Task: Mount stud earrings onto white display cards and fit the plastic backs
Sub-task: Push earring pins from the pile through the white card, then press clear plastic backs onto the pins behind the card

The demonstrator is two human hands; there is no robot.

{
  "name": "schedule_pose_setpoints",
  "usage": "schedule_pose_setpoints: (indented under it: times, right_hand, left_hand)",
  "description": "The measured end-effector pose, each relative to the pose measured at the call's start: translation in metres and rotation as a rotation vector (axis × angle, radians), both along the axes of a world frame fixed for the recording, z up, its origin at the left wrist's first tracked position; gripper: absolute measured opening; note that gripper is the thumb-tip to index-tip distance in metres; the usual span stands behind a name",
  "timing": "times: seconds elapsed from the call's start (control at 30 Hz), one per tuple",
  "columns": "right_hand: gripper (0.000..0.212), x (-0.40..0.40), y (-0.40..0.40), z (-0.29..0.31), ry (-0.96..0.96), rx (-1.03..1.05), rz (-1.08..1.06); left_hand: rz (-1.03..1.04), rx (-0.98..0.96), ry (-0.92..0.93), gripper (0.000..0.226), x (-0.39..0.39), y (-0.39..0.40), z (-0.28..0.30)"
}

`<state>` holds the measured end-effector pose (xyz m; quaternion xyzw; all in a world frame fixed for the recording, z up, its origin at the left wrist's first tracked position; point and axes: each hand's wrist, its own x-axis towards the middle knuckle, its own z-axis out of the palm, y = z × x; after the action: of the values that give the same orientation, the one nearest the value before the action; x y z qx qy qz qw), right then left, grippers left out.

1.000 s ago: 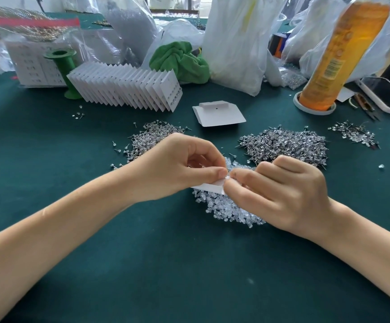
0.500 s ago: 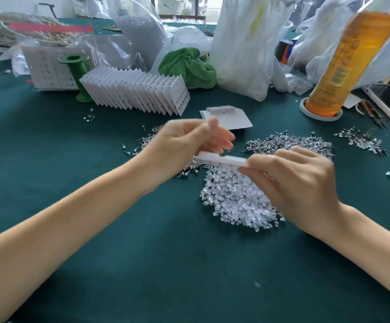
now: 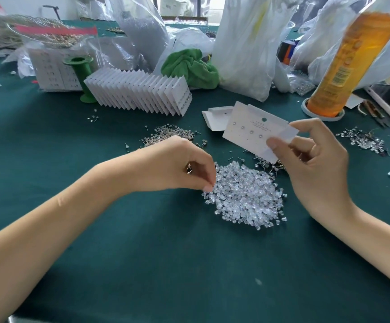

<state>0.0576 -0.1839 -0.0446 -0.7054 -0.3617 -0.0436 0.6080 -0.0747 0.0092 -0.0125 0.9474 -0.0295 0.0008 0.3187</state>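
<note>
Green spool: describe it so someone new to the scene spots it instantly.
Start at the fanned row of white cards standing at the back left of the green table. The green spool stands upright at that row's left end, in front of a bagged white box. It is the only hard green cylinder; the green cloth nearby is soft and crumpled.

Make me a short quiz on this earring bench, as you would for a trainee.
1. True or false: the right hand holds a white display card above the table.
2. Where do the left hand fingertips reach? A the clear plastic backs; B the green cloth; C the orange bottle.
3. Fill in: the row of white cards stands beside a green ____.

Key: 1 true; 2 A; 3 spool.
</note>
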Motion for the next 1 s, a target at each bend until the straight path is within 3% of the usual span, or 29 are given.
schedule_pose_setpoints:
  times: [0.27,0.53,0.77,0.87,1.0]
  right_hand:
    - [0.017,0.001,0.0,-0.003,-0.026,-0.031,0.015]
    - [0.016,-0.002,0.001,-0.003,-0.052,-0.022,0.044]
    - [0.019,-0.005,0.0,-0.001,-0.136,0.023,0.06]
    - [0.019,-0.004,-0.004,-0.002,-0.324,0.037,0.046]
    - [0.016,-0.003,-0.005,-0.001,-0.809,0.035,0.039]
  left_hand:
    - [-0.01,-0.082,0.009,0.007,0.0,0.001,0.0]
    - [0.062,-0.325,0.036,0.015,0.003,0.007,-0.001]
    - [0.13,-0.357,0.026,0.02,0.005,0.006,-0.001]
    - [0.186,-0.401,-0.015,0.018,0.006,0.008,-0.002]
    - [0.38,-0.502,-0.084,0.021,0.007,0.018,-0.002]
